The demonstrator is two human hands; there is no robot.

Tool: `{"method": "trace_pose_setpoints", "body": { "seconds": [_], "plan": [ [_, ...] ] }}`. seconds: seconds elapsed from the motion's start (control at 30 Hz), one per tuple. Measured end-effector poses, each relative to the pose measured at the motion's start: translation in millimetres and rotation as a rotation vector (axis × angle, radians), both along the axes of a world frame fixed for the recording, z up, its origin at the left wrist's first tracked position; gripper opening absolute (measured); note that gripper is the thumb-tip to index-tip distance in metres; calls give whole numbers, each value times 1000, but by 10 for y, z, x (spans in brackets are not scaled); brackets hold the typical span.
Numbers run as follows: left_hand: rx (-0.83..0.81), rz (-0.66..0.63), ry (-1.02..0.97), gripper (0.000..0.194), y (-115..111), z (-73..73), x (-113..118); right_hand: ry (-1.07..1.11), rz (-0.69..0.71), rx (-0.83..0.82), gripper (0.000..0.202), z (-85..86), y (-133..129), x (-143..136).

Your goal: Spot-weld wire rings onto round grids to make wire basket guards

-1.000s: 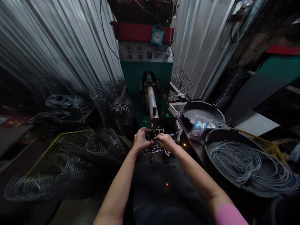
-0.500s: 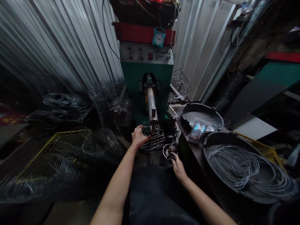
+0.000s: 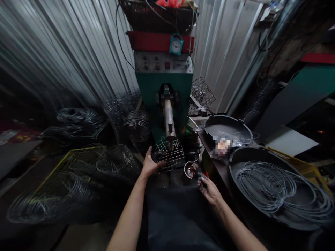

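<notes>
My left hand (image 3: 150,164) holds the near left side of a round wire basket (image 3: 171,157), its thumb stretched along the wires. The basket sits under the tip of a metal arm (image 3: 169,116) that sticks out of a green machine (image 3: 149,87); the tip reaches inside the basket. Low and to the right, my right hand (image 3: 209,190) has curled fingers, with something dark at the fingertips that I cannot make out. Just beyond those fingers is a small shiny round dish (image 3: 190,169), apart from the basket.
Right of me, a large black pan (image 3: 231,181) holds wire rings (image 3: 267,188); a smaller pan (image 3: 222,123) lies behind it. Wire rings (image 3: 57,195) and a yellow-edged crate (image 3: 59,162) lie left. A blue clock (image 3: 176,44) hangs on the machine.
My right hand has drawn back to the right and toward me, away from the round dish. My left hand has shifted slightly left and down, and the basket's round side shows more.
</notes>
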State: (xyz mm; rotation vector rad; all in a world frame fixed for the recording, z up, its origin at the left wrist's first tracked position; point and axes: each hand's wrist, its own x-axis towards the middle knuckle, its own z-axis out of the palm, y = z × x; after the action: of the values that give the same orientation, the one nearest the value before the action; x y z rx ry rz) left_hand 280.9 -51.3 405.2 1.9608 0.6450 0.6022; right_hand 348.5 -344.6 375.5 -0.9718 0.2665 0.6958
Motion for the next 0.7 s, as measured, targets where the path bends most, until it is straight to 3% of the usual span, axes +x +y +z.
{"method": "trace_pose_setpoints", "body": {
  "seconds": [0.13,0.3,0.4,0.47,0.53,0.63,0.7],
  "plan": [
    [-368,88,-159,92,-39,-291,-56,130,-21,100,12,23,21,43],
    [-547,112,-310,96,-47,-365,20,201,-16,160,9,42,27,108],
    [-560,102,-332,94,-20,-374,48,89,-23,99,14,12,-17,102],
    [-541,94,-343,92,-4,-371,52,-128,-53,-53,18,-61,-76,58],
    [-518,88,-345,92,-2,-355,24,-445,-45,-314,18,-174,-167,-4],
    [-463,1,-335,95,-48,-295,-115,-913,153,-678,13,-312,-317,-75],
    [-324,-59,-295,94,-125,-218,-258,-1095,326,-804,14,-271,-360,-83]
  ]
}}
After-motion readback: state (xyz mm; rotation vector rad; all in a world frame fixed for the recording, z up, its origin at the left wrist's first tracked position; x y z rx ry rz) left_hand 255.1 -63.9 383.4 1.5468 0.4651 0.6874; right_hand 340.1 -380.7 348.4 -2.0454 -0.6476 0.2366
